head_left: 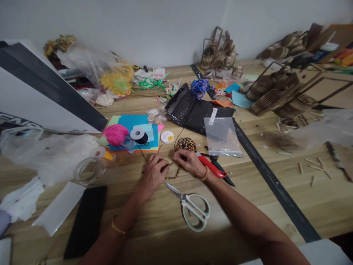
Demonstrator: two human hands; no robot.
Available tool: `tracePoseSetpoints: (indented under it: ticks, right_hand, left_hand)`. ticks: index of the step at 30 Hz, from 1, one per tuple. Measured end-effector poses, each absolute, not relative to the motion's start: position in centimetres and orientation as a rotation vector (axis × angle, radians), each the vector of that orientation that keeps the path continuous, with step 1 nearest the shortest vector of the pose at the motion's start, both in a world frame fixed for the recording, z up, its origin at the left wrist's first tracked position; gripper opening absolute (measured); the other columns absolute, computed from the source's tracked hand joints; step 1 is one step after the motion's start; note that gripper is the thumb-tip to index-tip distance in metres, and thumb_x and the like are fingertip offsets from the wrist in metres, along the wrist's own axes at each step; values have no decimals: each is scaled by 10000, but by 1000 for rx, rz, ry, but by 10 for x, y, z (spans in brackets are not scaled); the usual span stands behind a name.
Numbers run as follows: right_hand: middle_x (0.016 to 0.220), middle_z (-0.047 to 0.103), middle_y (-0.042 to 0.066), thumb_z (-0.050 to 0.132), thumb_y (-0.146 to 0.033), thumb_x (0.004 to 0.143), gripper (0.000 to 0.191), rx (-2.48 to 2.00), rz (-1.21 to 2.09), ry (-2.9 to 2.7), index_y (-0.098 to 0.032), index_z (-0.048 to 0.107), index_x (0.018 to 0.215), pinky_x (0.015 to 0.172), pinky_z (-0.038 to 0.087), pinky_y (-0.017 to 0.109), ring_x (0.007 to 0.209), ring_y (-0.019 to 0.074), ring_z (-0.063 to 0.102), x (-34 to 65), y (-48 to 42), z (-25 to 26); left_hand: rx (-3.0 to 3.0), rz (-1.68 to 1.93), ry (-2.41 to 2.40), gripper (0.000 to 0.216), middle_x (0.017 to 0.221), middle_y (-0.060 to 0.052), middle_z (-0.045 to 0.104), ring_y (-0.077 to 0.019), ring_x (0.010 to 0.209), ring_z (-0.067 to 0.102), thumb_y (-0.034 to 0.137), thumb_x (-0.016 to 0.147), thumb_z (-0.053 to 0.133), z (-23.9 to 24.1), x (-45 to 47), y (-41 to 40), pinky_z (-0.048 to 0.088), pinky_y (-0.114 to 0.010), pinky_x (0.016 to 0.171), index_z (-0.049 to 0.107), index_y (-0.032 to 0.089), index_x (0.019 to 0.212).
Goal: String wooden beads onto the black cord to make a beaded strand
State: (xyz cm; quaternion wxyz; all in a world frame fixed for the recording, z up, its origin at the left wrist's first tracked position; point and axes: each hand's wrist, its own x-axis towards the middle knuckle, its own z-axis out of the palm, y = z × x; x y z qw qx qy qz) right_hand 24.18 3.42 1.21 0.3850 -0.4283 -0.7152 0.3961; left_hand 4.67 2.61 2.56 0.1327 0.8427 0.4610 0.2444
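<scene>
The beaded string (172,177) curves across the tabletop (154,224) between the two hands, just beyond the tip of the scissors (190,208). Beyond the scissors and to their left, the left hand (156,170) has its fingers pinched on the string; the right hand (191,162), straight beyond the scissors, has its fingertips together on it too. Farther beyond the scissors sits a heap of beads (186,143); a red-handled tool (212,167) lies beyond them to the right, a black spool (140,136) well beyond to the left.
</scene>
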Motion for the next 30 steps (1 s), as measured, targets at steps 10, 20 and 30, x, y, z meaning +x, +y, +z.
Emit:
tracePoseSetpoints:
  ticks: [10, 20, 30]
  right_hand:
    - [701, 556, 2, 518, -280, 884, 181, -1094, 990, -1829, -136, 606, 819, 576, 371, 213, 609, 109, 456, 242, 34, 14]
    - [692, 552, -3, 513, -261, 885, 171, -1080, 966, -1830, -133, 609, 823, 582, 372, 206, 610, 106, 468, 243, 34, 13]
    - [703, 563, 6, 509, -288, 892, 190, -1081, 991, -1820, -139, 599, 816, 601, 393, 216, 626, 115, 480, 241, 34, 13]
  left_hand:
    - [2475, 673, 1370, 80, 872, -49, 581, -216, 921, 515, 149, 793, 615, 31, 50, 23, 453, -371, 840, 673, 203, 806]
    - [2460, 720, 1322, 103, 874, -51, 577, -210, 919, 523, 142, 799, 610, 28, 53, 22, 465, -351, 823, 691, 203, 820]
    - [2466, 745, 1297, 132, 864, -57, 582, -207, 877, 520, 132, 799, 599, 28, 54, 22, 465, -362, 796, 707, 204, 827]
